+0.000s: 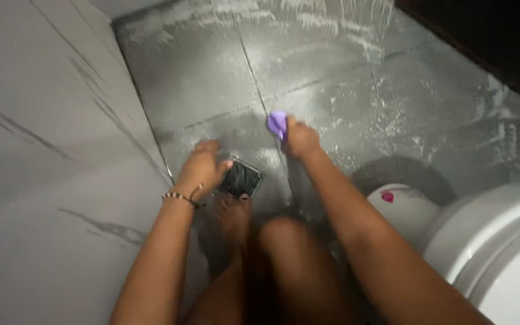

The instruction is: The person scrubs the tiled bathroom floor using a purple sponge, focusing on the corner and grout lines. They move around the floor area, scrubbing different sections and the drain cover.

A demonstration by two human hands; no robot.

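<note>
Head view is dim and blurred, and your knees hide the floor at lower centre. Your right hand (301,139) is clenched around a purple cloth (277,123) at frame centre. Your left hand (203,168) grips the square drain cover (240,178), tilted on the wet grey floor (332,72). A white toilet (501,253) sits lower right.

Floor tiles (308,66): grey stone-look, wet, soapy sheen. Wall (43,156): smooth marbled tile, satin. Drain cover (240,178): glossy metal grid. Purple scrubber (277,124): plastic-looking. Toilet (501,253): glossy white ceramic.

Wet grey tiled floor (332,78), marbled wall (43,150), white toilet (501,247)
</note>
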